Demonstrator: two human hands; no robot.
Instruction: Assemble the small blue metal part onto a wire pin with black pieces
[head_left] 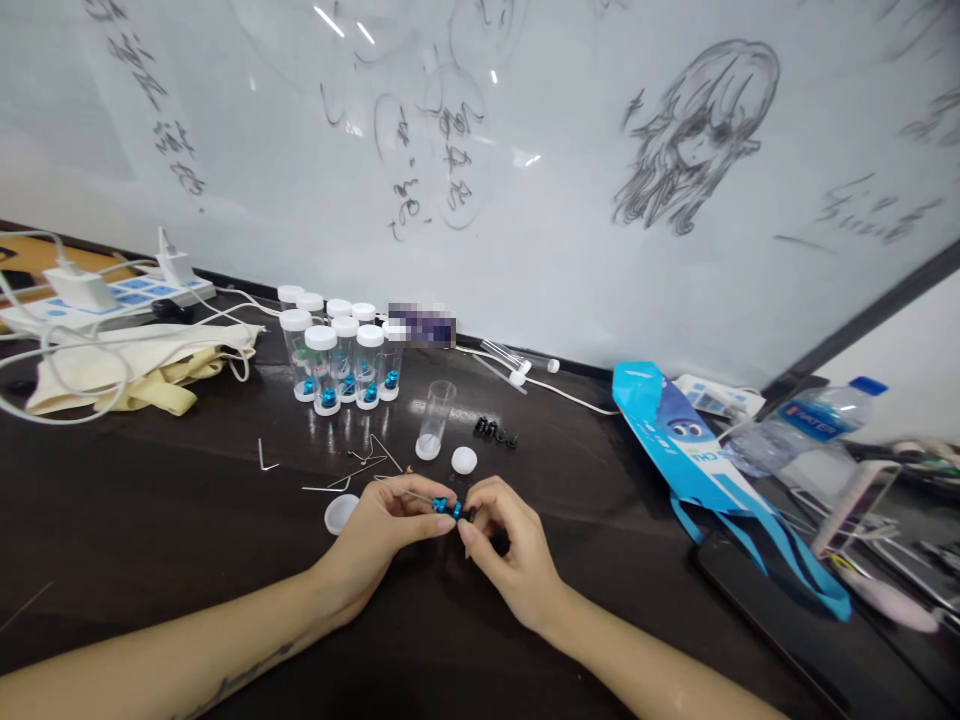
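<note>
Between the fingertips of both hands is a small shiny blue metal part (448,508) with a black piece at its right end. My left hand (390,520) pinches its left side, and a thin metal rod shows along those fingers. On the black end, the fingers of my right hand (514,535) are closed. Just beyond the hands stands an open clear tube (438,415) with a white base, beside a white cap (464,460). Another white cap (341,514) lies left of my left hand. Small black pieces (495,431) sit in a row behind the right hand.
Several capped clear tubes (322,370) holding blue parts stand at the back left. Hex keys (349,480) lie on the dark table near the left hand. A power strip (135,295), a cloth bag (142,370), a blue bag (667,430) and a water bottle (810,425) flank the sides.
</note>
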